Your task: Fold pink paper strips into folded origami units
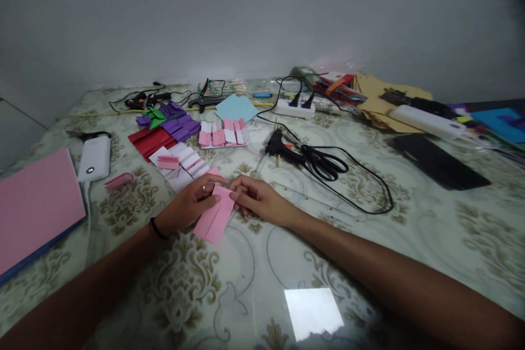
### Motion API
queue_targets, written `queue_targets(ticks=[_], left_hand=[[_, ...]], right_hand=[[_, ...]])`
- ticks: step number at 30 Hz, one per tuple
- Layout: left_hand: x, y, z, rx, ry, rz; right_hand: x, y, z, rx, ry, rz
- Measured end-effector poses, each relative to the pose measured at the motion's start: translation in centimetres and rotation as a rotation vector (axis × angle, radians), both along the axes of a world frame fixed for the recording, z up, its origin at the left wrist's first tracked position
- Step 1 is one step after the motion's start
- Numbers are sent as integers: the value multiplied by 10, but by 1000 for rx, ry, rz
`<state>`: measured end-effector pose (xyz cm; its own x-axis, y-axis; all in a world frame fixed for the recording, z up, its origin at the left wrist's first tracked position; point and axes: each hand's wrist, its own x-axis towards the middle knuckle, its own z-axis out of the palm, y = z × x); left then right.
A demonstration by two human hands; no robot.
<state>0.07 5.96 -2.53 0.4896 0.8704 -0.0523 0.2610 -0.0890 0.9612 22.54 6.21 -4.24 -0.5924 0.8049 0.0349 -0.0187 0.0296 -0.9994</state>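
Note:
A pink piece of folded paper (218,217) is held between my two hands just above the table, a crease running along its length. My left hand (192,203), with a ring and a dark wrist band, grips its left edge, thumb on top. At the upper right corner my right hand (257,199) pinches the paper between thumb and curled fingers. Right behind my left hand lie white and pink folded strips (184,164). Farther back sits a row of pink-and-white folded pieces (224,134).
A black glue gun (283,147) and black-handled scissors (326,163) lie behind my right hand, with a looping cord. A clear ruler (315,202) is beside my right forearm. At left are a power bank (95,158) and pink paper sheets (39,208); at right, a black phone-like slab (441,161).

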Motion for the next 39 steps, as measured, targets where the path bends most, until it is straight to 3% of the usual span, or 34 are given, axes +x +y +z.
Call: queue_targets(ticks=[6, 14, 22, 29, 39], left_hand=[[0, 1, -3, 10, 4, 0], [1, 0, 5, 98, 237, -60], [2, 1, 10, 180, 340, -148], [-1, 3, 7, 194, 368, -248], [1, 0, 11, 185, 364, -295]], right_hand=[[1, 0, 0, 8, -30, 0], [1, 2, -5, -33, 19, -16], [2, -4, 6, 106, -126, 5], [3, -2, 5, 193, -155, 34], [2, -3, 10, 212, -169, 40]])
